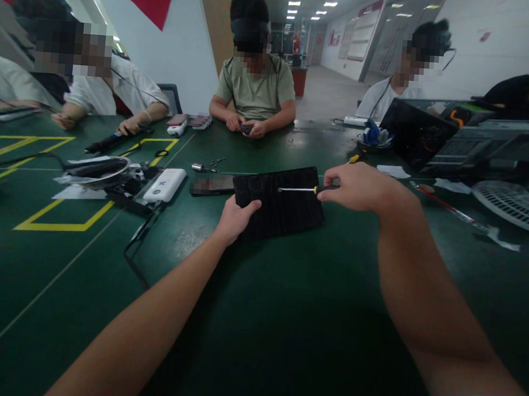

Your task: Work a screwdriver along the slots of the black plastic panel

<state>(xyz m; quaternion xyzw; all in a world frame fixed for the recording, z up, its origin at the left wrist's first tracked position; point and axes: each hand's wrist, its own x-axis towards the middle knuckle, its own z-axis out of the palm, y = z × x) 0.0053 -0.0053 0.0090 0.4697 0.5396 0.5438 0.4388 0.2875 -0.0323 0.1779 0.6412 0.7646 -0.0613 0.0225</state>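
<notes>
My left hand (238, 219) grips the lower left edge of a flat black rectangular piece (302, 210), with the thumb on its upper face. The piece looks like an open folder or a panel; I cannot tell which. It is tilted above the green table (255, 319). My right hand (359, 187) is closed around the handle of a screwdriver (295, 190), black and yellow with a thin metal shaft. The shaft points left across the black piece, its tip near the middle; whether it touches is unclear. Behind the left hand lies a dark flat object (210, 186).
Small metal parts (203, 167) lie beyond the dark object. To the left are a white device (165, 185) and a pile of cables. On the right stand a white fan (520, 203), a red rod (451, 208) and a black box (413, 133). Several people sit around the table.
</notes>
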